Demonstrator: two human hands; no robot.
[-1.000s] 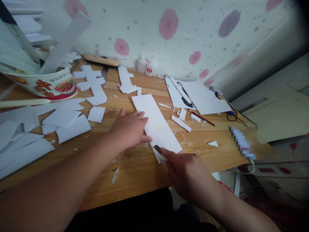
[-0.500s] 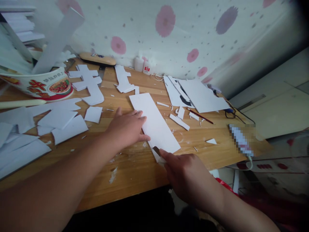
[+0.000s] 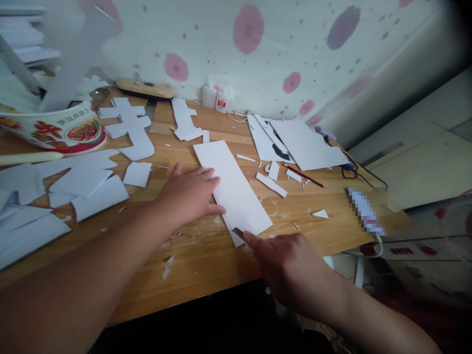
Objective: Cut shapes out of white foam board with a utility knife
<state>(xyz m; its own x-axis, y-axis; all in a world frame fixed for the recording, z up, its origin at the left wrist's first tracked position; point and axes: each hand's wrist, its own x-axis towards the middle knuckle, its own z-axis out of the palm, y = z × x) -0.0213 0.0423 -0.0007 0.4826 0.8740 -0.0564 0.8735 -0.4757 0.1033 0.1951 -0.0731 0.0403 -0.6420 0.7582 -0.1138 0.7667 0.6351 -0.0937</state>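
A long white board (image 3: 234, 184) lies aslant on the wooden table (image 3: 206, 265). My left hand (image 3: 191, 191) rests over its left edge, fingers spread, with fingertips and thumb touching the board. My right hand (image 3: 278, 258) is closed around a knife, the index finger stretched along it. The knife's dark blade (image 3: 238, 233) meets the board near its close end; the handle is mostly hidden in my hand. Thin white offcuts (image 3: 271, 185) lie to the right of the board, near a dark red pencil (image 3: 304, 175).
Cut white pieces (image 3: 92, 182) cover the left side, beside a printed instant-noodle tub (image 3: 70, 130). Larger white sheets (image 3: 306, 145) lie at the back right. Small white bottles (image 3: 221, 102) and a tan case (image 3: 143, 89) stand by the wall. A blurred-out object (image 3: 365, 211) lies near the right edge.
The knife blade has slid slightly along the board toward its near end, and my right hand has come with it. My left hand keeps its place on the board. The whole view shifts slightly.
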